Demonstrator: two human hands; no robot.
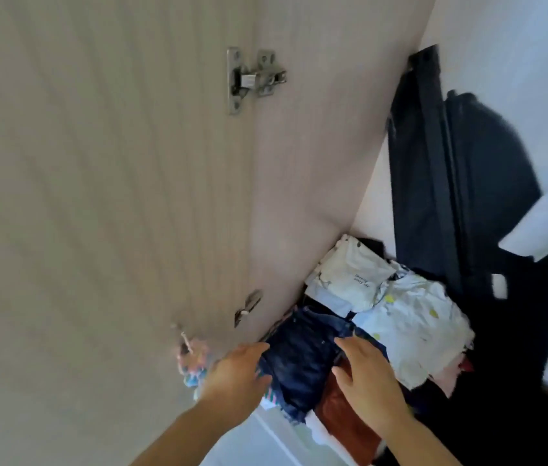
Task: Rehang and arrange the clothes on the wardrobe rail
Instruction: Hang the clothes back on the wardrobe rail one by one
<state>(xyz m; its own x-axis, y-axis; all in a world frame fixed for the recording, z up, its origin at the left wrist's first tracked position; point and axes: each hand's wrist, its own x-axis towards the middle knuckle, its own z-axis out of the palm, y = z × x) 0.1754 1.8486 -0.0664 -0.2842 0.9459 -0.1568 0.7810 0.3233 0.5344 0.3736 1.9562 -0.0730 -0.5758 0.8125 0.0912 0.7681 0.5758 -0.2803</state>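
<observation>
L hand (pixel 236 374) & R hand (pixel 365 373) — fingers spread, resting on folded jeans (pixel 299 359).

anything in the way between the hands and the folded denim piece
Nothing visible. The left hand is at the left edge of the folded dark denim garment, the right hand at its right edge, above a rust-brown garment. The wardrobe rail is out of view.
</observation>
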